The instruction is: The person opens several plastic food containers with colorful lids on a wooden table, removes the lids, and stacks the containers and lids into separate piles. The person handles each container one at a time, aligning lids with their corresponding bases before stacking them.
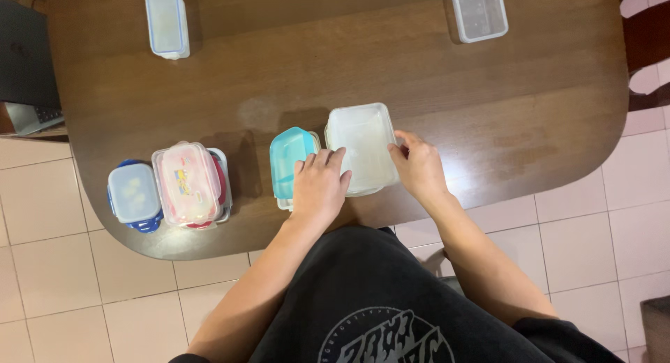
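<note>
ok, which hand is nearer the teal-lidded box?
Left. The left hand lies right beside the teal-lidded box, at its right edge. The right hand is farther off, on the far side of the clear white container.

1. My left hand (319,183) covers the near left corner of the clear rectangular container (363,148), so I can't see its edge there.
2. The teal-lidded container (291,162) is partly hidden behind that hand.
3. The laptop (28,70) is cut off by the left edge.
4. The pink-lidded box (187,183) hides what it sits on.
</note>
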